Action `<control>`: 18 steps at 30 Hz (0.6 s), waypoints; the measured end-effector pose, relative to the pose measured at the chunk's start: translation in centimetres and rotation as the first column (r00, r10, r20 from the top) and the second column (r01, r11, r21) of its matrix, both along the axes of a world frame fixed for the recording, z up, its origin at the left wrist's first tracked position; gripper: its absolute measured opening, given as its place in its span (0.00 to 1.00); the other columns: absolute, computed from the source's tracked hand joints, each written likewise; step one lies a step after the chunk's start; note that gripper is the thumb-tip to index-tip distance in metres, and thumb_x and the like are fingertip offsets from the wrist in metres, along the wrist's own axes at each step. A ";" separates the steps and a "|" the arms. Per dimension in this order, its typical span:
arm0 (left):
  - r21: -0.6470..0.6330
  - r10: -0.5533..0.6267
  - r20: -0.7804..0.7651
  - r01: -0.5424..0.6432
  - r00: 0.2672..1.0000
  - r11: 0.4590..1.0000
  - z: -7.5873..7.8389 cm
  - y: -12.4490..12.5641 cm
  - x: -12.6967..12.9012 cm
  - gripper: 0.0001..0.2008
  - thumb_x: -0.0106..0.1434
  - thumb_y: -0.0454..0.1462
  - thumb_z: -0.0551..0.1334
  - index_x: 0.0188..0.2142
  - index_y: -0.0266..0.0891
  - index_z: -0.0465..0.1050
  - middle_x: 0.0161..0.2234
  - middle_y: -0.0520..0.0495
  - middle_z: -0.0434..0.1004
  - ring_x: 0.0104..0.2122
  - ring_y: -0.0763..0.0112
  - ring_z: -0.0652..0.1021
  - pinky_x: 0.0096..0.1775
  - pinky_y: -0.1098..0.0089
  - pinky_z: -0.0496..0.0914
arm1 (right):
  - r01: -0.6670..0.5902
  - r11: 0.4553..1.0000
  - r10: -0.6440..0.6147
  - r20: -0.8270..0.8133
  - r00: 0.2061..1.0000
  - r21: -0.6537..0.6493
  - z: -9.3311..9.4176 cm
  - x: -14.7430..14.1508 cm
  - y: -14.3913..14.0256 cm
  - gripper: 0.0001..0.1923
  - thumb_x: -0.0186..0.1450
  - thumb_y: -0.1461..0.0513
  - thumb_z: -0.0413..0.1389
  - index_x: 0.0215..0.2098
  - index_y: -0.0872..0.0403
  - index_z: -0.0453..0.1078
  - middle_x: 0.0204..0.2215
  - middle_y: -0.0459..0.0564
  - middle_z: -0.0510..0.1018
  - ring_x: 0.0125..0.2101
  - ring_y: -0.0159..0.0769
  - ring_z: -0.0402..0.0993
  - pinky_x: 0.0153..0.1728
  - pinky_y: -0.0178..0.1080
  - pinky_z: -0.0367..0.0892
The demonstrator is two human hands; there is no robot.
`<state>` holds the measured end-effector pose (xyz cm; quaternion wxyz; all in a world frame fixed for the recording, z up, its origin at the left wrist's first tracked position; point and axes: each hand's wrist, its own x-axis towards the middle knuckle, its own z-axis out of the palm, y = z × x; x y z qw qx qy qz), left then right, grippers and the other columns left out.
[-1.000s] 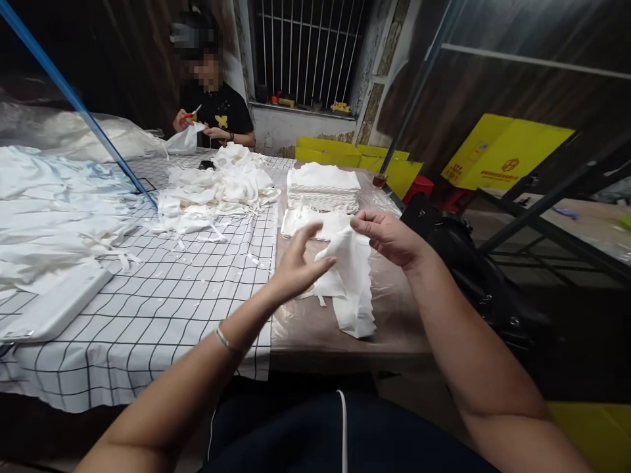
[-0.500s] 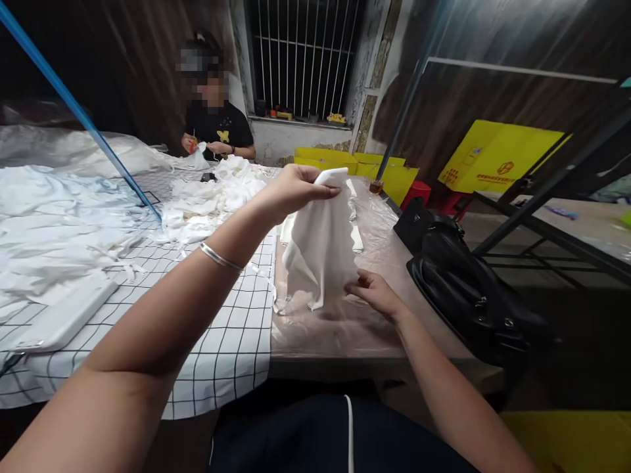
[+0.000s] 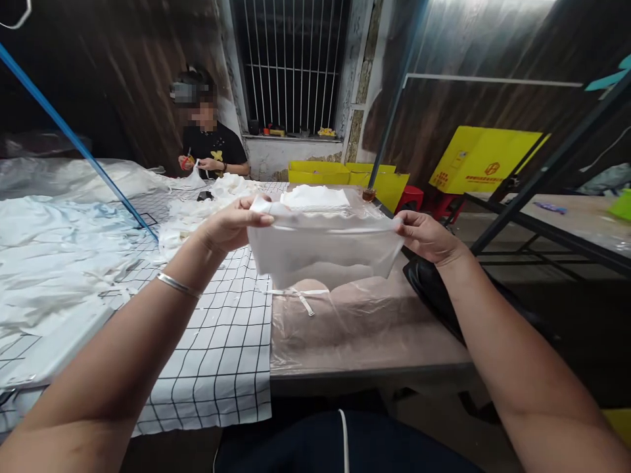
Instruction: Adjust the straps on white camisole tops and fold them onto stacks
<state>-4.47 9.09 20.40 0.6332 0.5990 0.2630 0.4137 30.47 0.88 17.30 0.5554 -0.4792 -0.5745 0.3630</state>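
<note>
Between my two hands a thin white cloth piece [image 3: 320, 246] hangs stretched out above the table. My left hand [image 3: 239, 223] pinches its upper left corner, and my right hand [image 3: 426, 235] pinches the upper right one. The fabric is partly see-through and sags a little along its lower edge. Just beyond it lies a stack of white cloth [image 3: 315, 197] whose front is covered by the held piece. Below the cloth, a thin white strap [image 3: 306, 303] with a small end piece rests on the plastic-covered table [image 3: 365, 335].
At left, a checked cloth [image 3: 217, 355] carries heaped white garments [image 3: 64, 243]. A blue pole [image 3: 83, 144] slants up there. A co-worker [image 3: 211, 148] sits at the far side holding white fabric. A black bag [image 3: 434, 289] lies at the right edge, with yellow boxes [image 3: 488, 157] behind.
The cloth hung from my left hand; now it is spread sideways between both hands. My right hand has risen and gripped its right corner, while my left has moved left and lower.
</note>
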 end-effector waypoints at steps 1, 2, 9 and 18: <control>-0.021 -0.032 -0.013 0.032 0.999 0.999 -0.6 -0.2 0.0 0.07 0.47 0.31 0.68 0.22 0.36 0.70 0.28 0.46 0.78 0.24 0.69 0.76 0.26 0.72 0.72 | 0.004 1.000 -0.004 -0.004 1.000 0.005 0.2 0.1 -0.2 0.26 0.39 0.45 0.72 0.23 0.51 0.67 0.23 0.43 0.72 0.27 0.35 0.70 0.33 0.40 0.67; -0.043 -0.051 -0.022 0.050 0.998 0.998 -1.2 -0.4 -0.1 0.08 0.45 0.31 0.69 0.22 0.37 0.70 0.27 0.47 0.78 0.24 0.70 0.76 0.26 0.73 0.71 | 0.016 1.000 -0.015 -0.014 1.000 0.012 0.3 0.0 -0.4 0.26 0.40 0.45 0.71 0.24 0.51 0.67 0.24 0.43 0.73 0.28 0.36 0.71 0.34 0.41 0.67; -0.084 0.014 0.039 -0.011 0.999 0.996 -2.4 -0.8 -0.8 0.14 0.43 0.32 0.71 0.20 0.39 0.64 0.21 0.51 0.70 0.23 0.68 0.75 0.28 0.69 0.71 | 0.026 0.999 -0.020 -0.135 0.991 0.042 1.4 -0.4 -1.6 0.25 0.39 0.45 0.71 0.24 0.50 0.68 0.34 0.45 0.77 0.32 0.39 0.73 0.36 0.44 0.68; -0.012 -0.083 -0.103 0.082 0.991 0.997 -1.2 -1.4 -1.7 0.12 0.42 0.26 0.70 0.25 0.40 0.72 0.24 0.50 0.74 0.30 0.64 0.77 0.34 0.68 0.73 | -0.055 0.996 0.058 0.048 0.997 -0.066 3.4 1.3 -2.4 0.29 0.33 0.42 0.71 0.18 0.52 0.66 0.15 0.42 0.67 0.18 0.30 0.62 0.20 0.34 0.56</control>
